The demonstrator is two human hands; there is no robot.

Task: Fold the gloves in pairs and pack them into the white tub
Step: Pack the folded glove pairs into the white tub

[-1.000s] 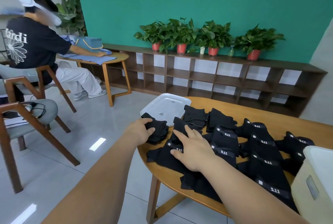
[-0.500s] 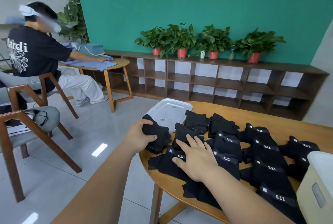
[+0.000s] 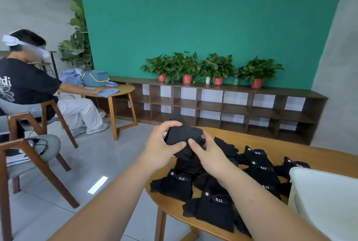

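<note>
Both hands hold one folded black glove bundle (image 3: 182,134) lifted above the table's left end. My left hand (image 3: 161,146) grips its left side, thumb on top. My right hand (image 3: 206,152) pinches its right side from below. Several black gloves (image 3: 212,208) with white 5.11 labels lie flat across the wooden table (image 3: 319,155), some overlapping. The white tub (image 3: 327,198) stands at the right edge of the table, its inside mostly out of view.
Another person with a headset sits at the left by a small wooden table (image 3: 120,89). Two wooden chairs (image 3: 29,143) stand on the grey floor at the left. A low shelf (image 3: 232,105) with potted plants lines the green wall.
My left hand lifted the black bundle off the table's left end. My right hand left the flat gloves and took hold of the bundle too. The camera tilted up.
</note>
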